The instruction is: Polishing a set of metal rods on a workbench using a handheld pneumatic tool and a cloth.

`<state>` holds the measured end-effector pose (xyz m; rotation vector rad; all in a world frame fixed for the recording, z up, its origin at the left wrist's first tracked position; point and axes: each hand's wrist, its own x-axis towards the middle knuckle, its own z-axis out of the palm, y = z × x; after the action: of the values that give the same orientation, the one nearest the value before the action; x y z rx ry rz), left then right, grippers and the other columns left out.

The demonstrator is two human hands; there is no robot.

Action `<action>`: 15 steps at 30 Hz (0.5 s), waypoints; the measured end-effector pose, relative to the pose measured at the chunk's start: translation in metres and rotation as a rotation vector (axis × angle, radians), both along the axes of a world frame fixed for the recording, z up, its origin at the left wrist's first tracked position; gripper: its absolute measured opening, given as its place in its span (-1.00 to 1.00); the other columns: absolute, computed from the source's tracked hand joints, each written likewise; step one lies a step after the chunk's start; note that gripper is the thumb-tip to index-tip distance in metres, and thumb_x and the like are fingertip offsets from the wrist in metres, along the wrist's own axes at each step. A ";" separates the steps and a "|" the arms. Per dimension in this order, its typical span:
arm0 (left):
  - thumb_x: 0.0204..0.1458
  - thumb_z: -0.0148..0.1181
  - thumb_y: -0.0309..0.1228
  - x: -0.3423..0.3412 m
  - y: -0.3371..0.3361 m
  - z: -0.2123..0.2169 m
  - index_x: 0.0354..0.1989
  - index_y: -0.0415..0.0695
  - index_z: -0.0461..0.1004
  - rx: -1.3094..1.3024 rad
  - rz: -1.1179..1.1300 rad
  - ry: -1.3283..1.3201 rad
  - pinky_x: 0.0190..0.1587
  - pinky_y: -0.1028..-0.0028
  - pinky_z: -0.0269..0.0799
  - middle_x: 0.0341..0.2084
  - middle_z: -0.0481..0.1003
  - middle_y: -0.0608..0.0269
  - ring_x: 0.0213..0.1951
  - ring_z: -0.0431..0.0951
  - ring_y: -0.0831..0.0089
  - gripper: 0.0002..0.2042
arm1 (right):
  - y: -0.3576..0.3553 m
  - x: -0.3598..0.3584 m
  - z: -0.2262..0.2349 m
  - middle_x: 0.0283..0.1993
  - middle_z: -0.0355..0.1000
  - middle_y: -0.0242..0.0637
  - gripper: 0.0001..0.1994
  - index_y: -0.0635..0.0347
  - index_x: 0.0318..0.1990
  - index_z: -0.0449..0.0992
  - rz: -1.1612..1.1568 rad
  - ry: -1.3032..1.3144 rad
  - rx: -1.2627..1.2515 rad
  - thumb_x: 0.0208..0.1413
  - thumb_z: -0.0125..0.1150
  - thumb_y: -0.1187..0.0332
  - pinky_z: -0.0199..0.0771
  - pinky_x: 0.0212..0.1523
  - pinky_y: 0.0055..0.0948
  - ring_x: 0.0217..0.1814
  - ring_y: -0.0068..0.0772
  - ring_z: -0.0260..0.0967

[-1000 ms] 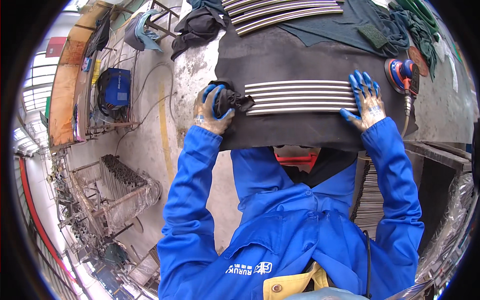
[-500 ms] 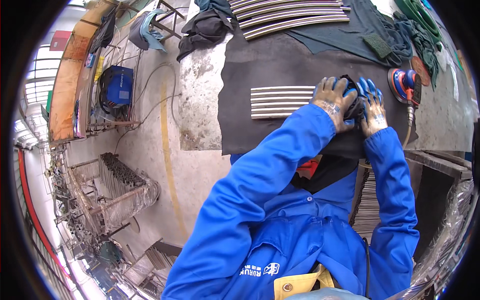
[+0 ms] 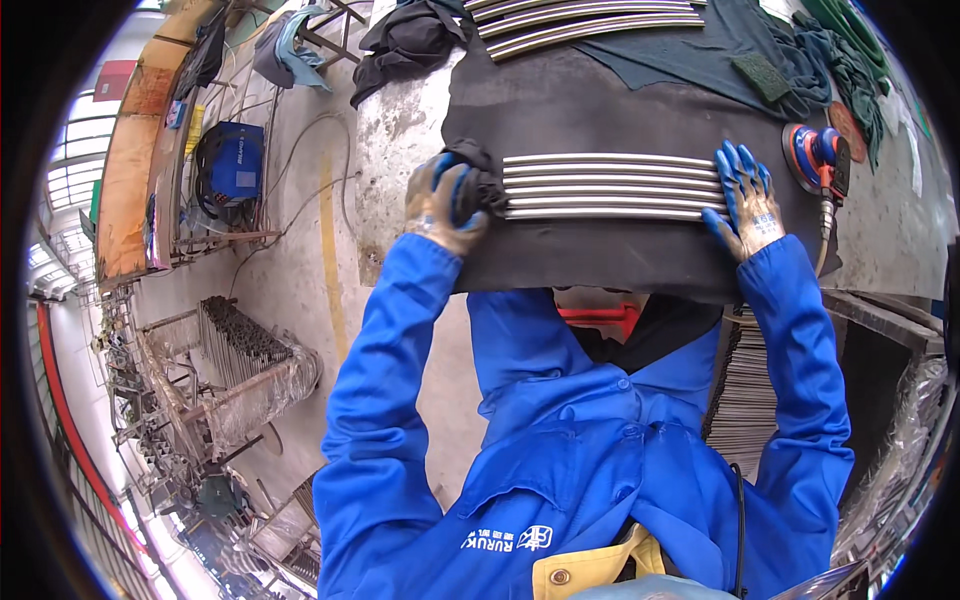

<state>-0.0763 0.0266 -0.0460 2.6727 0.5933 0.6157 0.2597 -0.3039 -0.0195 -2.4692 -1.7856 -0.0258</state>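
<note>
Several shiny metal tubes [image 3: 612,187] lie side by side on a dark mat [image 3: 600,258] on the table. At their left ends my left hand [image 3: 440,205], in a stained glove with blue fingers, is closed on a bunched black cloth [image 3: 476,182]. My right hand [image 3: 746,203], gloved the same way, rests at the right ends of the tubes. Its fingers are stretched out and the thumb is apart, touching the tube ends. A blue and red sander [image 3: 815,160] with a hose sits just right of that hand.
More metal tubes [image 3: 585,30] lie at the table's far side, beside a dark green cloth [image 3: 680,65] and a green scouring pad [image 3: 761,77]. Dark clothing [image 3: 410,45] is heaped at the far left corner. Left on the floor stand a blue machine [image 3: 232,165] and a rack of tubes [image 3: 240,345].
My left hand has swept left with the black cloth, from the right ends of the tubes to their left ends. The right hand has stayed near the right ends.
</note>
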 end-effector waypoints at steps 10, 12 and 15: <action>-0.41 0.28 -0.33 -0.009 0.011 -0.017 0.06 -0.07 0.40 0.071 0.012 -0.237 0.03 0.10 0.44 0.00 0.41 -0.06 -0.06 0.47 -0.11 -0.35 | -0.011 -0.006 -0.005 0.58 -0.25 -0.15 -0.15 0.05 0.49 -0.11 -0.013 -0.039 -0.028 0.15 0.04 -0.11 -0.44 0.54 0.02 0.62 -0.05 -0.41; -0.41 0.27 -0.35 -0.007 0.010 -0.012 0.04 -0.09 0.41 0.027 0.000 -0.254 0.02 0.11 0.46 -0.02 0.42 -0.05 -0.08 0.48 -0.09 -0.37 | -0.008 -0.003 -0.007 0.58 -0.26 -0.15 -0.13 0.04 0.49 -0.12 -0.024 -0.027 -0.027 0.14 0.05 -0.13 -0.44 0.54 0.03 0.63 -0.04 -0.42; -0.40 0.26 -0.37 -0.002 0.007 -0.005 0.02 -0.11 0.42 0.010 -0.008 -0.285 0.00 0.13 0.47 -0.04 0.43 -0.05 -0.10 0.50 -0.08 -0.39 | -0.005 0.000 -0.009 0.58 -0.26 -0.14 -0.13 0.04 0.49 -0.12 -0.035 -0.025 -0.021 0.13 0.06 -0.13 -0.44 0.53 0.03 0.63 -0.04 -0.42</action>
<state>-0.0782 0.0333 -0.0509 2.5293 0.4997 0.9773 0.2594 -0.3088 -0.0283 -2.5254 -1.7615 -0.0399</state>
